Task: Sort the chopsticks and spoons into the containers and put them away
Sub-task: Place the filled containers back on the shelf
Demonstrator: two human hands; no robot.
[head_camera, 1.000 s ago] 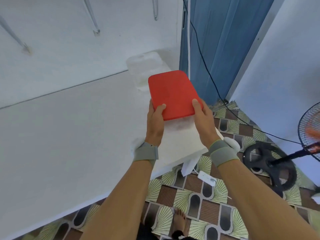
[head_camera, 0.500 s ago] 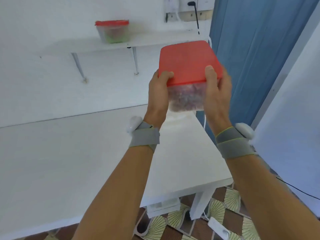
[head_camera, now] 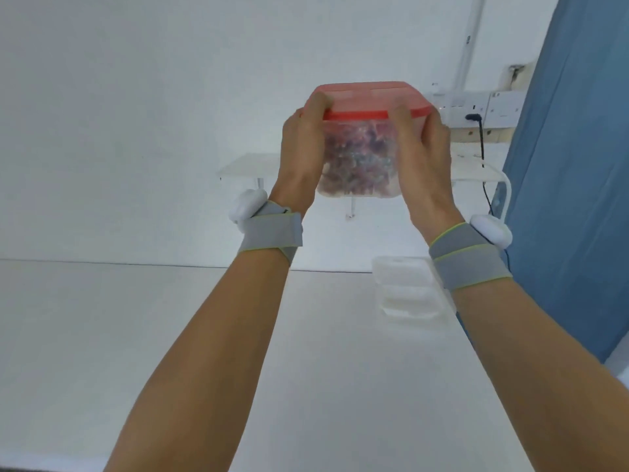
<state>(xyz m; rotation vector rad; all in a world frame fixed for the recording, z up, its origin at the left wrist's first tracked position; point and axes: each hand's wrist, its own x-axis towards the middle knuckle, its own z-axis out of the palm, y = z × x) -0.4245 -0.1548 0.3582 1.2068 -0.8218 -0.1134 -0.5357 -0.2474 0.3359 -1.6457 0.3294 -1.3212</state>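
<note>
A clear plastic container [head_camera: 359, 158] with a red lid [head_camera: 369, 98] hangs in the air in front of the white wall, level with the wall shelf [head_camera: 248, 166]. It is filled with reddish and bluish pieces that are too blurred to name. My left hand [head_camera: 303, 148] grips its left side, thumb curled over the lid's edge. My right hand [head_camera: 422, 148] grips its right side the same way. Both wrists wear grey straps.
A white table [head_camera: 136, 335] spreads below my arms. A clear empty tray [head_camera: 408, 291] lies at its far right. Wall sockets [head_camera: 476, 107] with a black cable sit right of the container. A blue curtain [head_camera: 578, 165] hangs at the right edge.
Both hands have raised the red-lidded container from just above the table's right end up to shelf height. The camera has tilted up, so the floor and fan are out of view.
</note>
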